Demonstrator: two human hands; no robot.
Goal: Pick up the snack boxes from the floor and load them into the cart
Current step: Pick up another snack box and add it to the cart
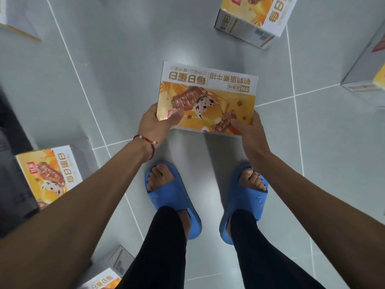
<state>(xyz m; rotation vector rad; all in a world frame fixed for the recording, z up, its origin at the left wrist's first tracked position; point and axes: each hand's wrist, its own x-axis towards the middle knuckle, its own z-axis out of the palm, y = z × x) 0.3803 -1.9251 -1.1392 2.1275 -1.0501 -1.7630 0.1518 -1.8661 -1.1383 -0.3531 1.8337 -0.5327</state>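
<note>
Snack box [208, 97] held by its near edge over the floor [125, 59], just ahead of the blue slippers [173, 197]. Left grip [158, 122] and right grip [248, 130] both pinch it (thumbs on top). Other boxes [256, 19] lie scattered around.

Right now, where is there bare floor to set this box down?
Bare tile lies ahead of the held box, left of the upper-right box, and right of the blue slippers, below the right-edge box. Crowded: lower left, around the left box and the bottom box.
</note>
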